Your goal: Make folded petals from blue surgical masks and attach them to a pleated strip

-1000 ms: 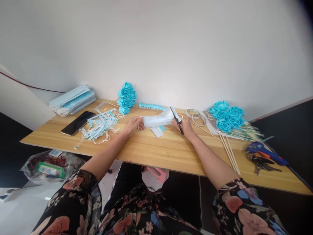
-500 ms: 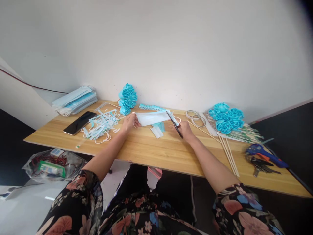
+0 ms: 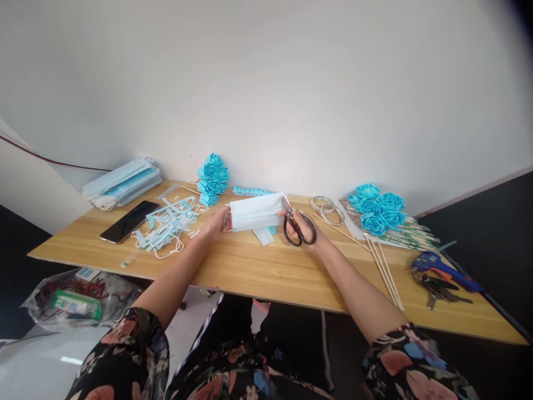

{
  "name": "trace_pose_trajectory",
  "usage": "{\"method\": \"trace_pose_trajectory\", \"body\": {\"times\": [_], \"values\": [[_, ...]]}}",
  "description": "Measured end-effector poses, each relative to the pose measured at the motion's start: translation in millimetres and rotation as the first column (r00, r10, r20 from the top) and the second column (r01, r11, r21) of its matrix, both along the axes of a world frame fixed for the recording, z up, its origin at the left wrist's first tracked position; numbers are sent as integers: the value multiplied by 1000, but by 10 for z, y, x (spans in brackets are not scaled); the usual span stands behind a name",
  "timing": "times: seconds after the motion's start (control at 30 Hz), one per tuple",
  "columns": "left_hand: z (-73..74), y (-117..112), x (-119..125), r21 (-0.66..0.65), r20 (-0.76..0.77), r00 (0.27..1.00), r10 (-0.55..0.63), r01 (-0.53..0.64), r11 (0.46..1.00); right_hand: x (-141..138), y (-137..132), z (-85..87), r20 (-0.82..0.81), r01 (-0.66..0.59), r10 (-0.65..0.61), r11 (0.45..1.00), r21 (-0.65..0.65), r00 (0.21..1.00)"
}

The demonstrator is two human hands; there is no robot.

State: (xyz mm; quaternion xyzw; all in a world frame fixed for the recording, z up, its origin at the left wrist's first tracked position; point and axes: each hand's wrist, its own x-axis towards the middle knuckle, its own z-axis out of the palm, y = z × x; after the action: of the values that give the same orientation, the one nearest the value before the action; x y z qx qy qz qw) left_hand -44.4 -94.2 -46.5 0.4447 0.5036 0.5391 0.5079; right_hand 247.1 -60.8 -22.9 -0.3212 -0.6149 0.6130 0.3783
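Observation:
My left hand pinches the left end of a pale blue face mask, holding it flat above the wooden table. My right hand grips black-handled scissors, whose blades meet the mask's right edge. Small cut mask pieces lie on the table just below the mask.
A pile of cut strips and ear loops, a phone and a stack of masks lie at the left. Blue mask roses stand by the wall; more roses, sticks, tape rolls, a glue gun and keys lie at the right.
The mask has been turned flat and lifted toward the wall. The scissors have rotated so that their handles face me, with the blades at the mask's right end.

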Motion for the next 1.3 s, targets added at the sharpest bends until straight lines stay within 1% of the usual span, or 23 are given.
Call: {"method": "trace_pose_trajectory", "body": {"times": [0.13, 0.2, 0.43, 0.63, 0.73, 0.83, 0.9, 0.97, 1.0, 1.03, 1.07, 1.1, 1.13, 1.17, 1.2, 1.23, 1.27, 1.3], "values": [[26, -32, -6, -6, -27, 987, -161, 161, 987, -20, 51, -12, -26, 72, -75, 993, -98, 997], [38, -37, -7, -4, -46, 978, -205, 205, 979, -20, 66, -17, -21, 94, -97, 988, -120, 995], [18, -20, -4, -28, -86, 972, -218, 217, 976, -3, 121, -51, -40, 106, -111, 987, -119, 993], [39, -51, 28, -50, -81, 975, -206, 202, 978, 18, 177, -124, -108, 12, -27, 991, -137, 994], [34, -84, 47, -42, -82, 980, -184, 181, 983, 36, 188, -135, -158, -17, -8, 987, -159, 987], [3, -62, 40, -45, -69, 989, -128, 125, 991, 52, 179, -111, -220, -52, 6, 978, -203, 976], [17, -26, 27, -48, -91, 991, -93, 89, 995, 65, 152, -74, -262, -97, 37, 971, -217, 964], [100, -40, 28, -3, -169, 985, -18, 17, 1000, 79, 110, -28, -280, -169, 111, 967, -192, 954], [167, -94, 38, 50, -223, 973, 54, -44, 998, 84, 87, -6, -274, -204, 153, 964, -169, 950], [244, -194, 57, 137, -282, 946, 159, -124, 983, 88, 66, 13, -259, -229, 186, 962, -146, 948], [319, -345, 84, 251, -330, 899, 287, -209, 945, 89, 50, 27, -240, -241, 206, 962, -128, 949], [382, -546, 117, 346, -354, 842, 406, -286, 894, 88, 41, 34, -223, -240, 210, 964, -117, 952], [420, -787, 156, 416, -363, 795, 486, -329, 848, 86, 40, 34, -214, -223, 196, 968, -111, 957], [424, -1053, 196, 452, -372, 790, 488, -305, 838, 83, 48, 28, -214, -198, 172, 974, -110, 962], [391, -1323, 235, 431, -422, 838, 347, -151, 890, 80, 61, 17, -219, -173, 145, 979, -112, 965], [320, -1575, 272, 343, -484, 870, 88, 96, 934, 78, 78, 5, -225, -150, 122, 982, -115, 967], [217, -1791, 306, 213, -518, 832, -198, 350, 912, 75, 95, -7, -228, -130, 101, 985, -117, 969], [89, -1956, 335, 159, -523, 799, -298, 435, 886, 71, 108, -16, -227, -111, 82, 987, -116, 971]]}}
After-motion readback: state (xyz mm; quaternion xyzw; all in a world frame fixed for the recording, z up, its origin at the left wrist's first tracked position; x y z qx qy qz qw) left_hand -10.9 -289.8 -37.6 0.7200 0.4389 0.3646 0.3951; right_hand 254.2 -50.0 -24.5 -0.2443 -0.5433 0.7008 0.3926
